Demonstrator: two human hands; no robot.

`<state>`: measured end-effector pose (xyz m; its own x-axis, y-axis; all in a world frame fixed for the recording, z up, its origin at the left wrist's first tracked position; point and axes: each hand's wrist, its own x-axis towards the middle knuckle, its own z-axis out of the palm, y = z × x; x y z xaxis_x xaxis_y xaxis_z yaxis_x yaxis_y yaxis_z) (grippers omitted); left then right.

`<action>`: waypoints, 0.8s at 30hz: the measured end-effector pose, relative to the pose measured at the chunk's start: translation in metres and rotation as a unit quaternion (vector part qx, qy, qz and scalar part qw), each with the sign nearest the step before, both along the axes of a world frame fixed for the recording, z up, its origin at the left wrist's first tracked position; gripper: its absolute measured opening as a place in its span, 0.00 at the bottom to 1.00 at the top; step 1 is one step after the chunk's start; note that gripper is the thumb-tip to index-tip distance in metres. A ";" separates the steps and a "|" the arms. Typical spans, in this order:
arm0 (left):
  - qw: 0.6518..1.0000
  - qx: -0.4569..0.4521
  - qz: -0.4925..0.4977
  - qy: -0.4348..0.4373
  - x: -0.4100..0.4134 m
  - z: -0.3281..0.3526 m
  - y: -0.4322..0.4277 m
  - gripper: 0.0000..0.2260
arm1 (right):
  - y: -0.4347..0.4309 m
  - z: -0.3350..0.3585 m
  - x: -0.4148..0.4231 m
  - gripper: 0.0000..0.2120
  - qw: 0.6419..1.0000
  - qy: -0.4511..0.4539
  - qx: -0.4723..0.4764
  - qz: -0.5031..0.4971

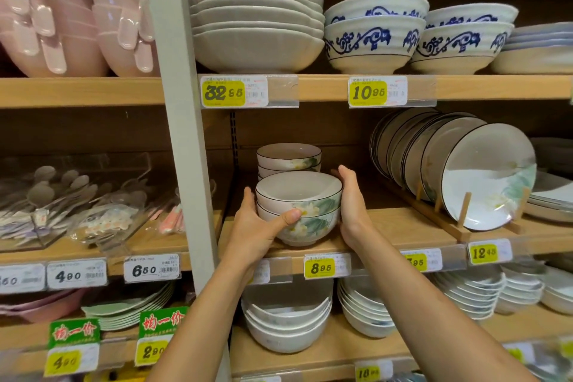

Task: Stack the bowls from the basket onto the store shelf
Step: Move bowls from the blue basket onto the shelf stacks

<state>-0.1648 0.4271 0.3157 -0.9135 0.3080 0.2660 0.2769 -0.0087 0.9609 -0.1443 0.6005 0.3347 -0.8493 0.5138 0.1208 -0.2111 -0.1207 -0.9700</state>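
Front stack of lotus-print bowls [299, 211]: two, maybe three, nested, upright, at the front edge of the middle shelf [387, 226]. The foot looks to be down on the board; cannot tell whether the weight is fully released. The basket is not in view.

Left hand [257, 226] at 9 o'clock of the stack. The thumb lies across the painted front wall, fingers wrapped round the far side and mostly hidden. That is a real grip, likely there to stop the nested bowls from shifting.

Right hand [352, 208] at 3 o'clock. The palm and near-straight fingers are pressed flat to the wall, and nothing is held inside the hand. It acts as a brace, squeezing against the left hand.

Rear stack [288, 158] of the same pattern stands at 12 o'clock, just behind and apart. Judged: the front stack goes in line ahead of it, matching stock over the 8.95 price tag [321, 267] at 6 o'clock.

Leaning plates [483, 170] stand in a wooden rack [465, 205] at 3 o'clock, well apart. A grey upright post [183, 133] is at 9 o'clock. Two-handed carry suits glazed, slippery ware between these limits.
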 end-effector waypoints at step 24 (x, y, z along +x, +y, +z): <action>0.946 0.112 0.273 -0.134 0.287 -0.091 -0.137 0.08 | -0.120 -0.122 0.215 0.13 0.990 -0.032 -0.066 0.124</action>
<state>0.1219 0.2897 0.2250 -0.9642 -0.2651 0.0061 0.0463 -0.1456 0.9883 0.0711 0.4803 0.2127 -0.9552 0.2959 0.0086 -0.0980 -0.2885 -0.9525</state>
